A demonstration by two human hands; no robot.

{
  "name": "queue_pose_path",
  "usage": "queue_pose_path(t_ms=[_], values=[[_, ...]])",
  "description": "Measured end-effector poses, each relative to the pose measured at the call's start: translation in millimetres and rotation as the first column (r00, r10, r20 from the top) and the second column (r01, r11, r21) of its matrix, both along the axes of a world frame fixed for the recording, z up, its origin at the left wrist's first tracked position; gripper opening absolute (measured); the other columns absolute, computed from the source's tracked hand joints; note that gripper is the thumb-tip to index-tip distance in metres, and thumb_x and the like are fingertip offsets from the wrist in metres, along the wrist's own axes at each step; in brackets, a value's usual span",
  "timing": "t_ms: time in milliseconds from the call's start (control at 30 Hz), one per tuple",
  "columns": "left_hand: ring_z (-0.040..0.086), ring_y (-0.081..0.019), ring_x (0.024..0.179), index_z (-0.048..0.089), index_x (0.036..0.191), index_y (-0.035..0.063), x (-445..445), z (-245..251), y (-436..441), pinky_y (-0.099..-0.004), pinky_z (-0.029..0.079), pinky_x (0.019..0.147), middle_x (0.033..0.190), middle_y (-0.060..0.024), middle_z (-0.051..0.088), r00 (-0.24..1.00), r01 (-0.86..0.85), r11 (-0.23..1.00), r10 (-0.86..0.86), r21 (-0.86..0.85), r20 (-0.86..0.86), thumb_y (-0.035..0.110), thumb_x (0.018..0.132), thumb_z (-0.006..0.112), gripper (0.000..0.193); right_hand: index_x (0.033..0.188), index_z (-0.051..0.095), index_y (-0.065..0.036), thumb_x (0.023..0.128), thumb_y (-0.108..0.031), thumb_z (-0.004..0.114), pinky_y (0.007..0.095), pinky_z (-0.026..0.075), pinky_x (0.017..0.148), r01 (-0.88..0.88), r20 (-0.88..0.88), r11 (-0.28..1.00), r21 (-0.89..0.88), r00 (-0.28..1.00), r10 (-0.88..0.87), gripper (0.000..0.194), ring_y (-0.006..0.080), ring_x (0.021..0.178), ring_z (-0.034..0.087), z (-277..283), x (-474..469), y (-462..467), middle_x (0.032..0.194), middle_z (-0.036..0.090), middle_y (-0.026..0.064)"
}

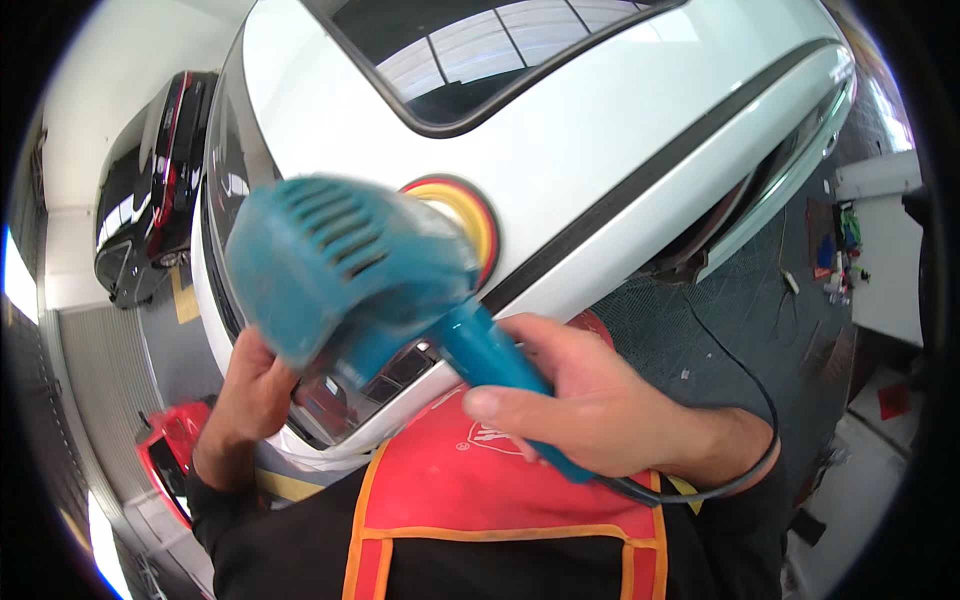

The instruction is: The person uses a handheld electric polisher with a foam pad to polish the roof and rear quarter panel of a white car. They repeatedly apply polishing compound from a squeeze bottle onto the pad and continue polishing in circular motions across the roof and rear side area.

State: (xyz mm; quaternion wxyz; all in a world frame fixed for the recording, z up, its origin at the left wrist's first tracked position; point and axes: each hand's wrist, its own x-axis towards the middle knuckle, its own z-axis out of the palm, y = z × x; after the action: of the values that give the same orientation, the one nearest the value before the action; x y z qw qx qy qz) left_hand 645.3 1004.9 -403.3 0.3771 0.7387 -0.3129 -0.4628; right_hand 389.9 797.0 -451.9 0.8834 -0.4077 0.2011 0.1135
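A teal electric polisher (pixel 322 262) is over the roof (pixel 540 165) of a white car. Its round yellow pad (pixel 459 202), rimmed in red and black, faces the roof near the rounded sunroof corner and appears to rest on the paint. My right hand (pixel 577 394) is wrapped around the teal handle (pixel 491 349), thumb on the near side. At the far end of the housing, my left hand (pixel 259 382) grips its lower edge, with the fingertips hidden. From the handle's end a black power cord (pixel 742 480) runs across my right forearm.
The glass sunroof (pixel 487 52) and a dark roof strip (pixel 637 165) lie around the pad. The cord trails over the dark floor (pixel 660 330). Bottles (pixel 847 259) stand by a white cabinet at right. A black car (pixel 142 195) and a red vehicle (pixel 176 450) are at left.
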Motion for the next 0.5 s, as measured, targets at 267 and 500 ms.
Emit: queue_pose_path(t_ms=[267, 500], values=[[0.059, -0.0106, 0.059, 0.061, 0.137, 0.0006, -11, 6, 9, -0.0268, 0.045, 0.049, 0.099, -0.0063, 0.070, 0.952, 0.042, 0.998, -0.055, 0.050, 0.300, 0.017, 0.101, 0.062, 0.039, 0.132, 0.053, 0.008, 0.101, -0.047, 0.069, 0.0347, 0.053, 0.081, -0.023, 0.086, 0.997, -0.071, 0.996, 0.029, 0.065, 0.0186, 0.091, 0.062, -19, -13, 4, 0.100, 0.065, 0.0123], [0.059, -0.0099, 0.062, 0.066, 0.096, -0.0010, -26, 38, -104, -0.0289, 0.045, 0.053, 0.075, -0.0021, 0.065, 0.777, 0.308, 0.935, -0.353, 0.175, 0.522, 0.027, 0.104, 0.062, 0.029, 0.125, 0.059, 0.006, 0.100, -0.050, 0.070, 0.0320, 0.051, 0.074, 0.338, 0.190, 0.936, -0.097, 0.930, -0.316, 0.062, 0.0168, 0.083, 0.062, -34, -45, -16, 0.088, 0.063, 0.0085]])
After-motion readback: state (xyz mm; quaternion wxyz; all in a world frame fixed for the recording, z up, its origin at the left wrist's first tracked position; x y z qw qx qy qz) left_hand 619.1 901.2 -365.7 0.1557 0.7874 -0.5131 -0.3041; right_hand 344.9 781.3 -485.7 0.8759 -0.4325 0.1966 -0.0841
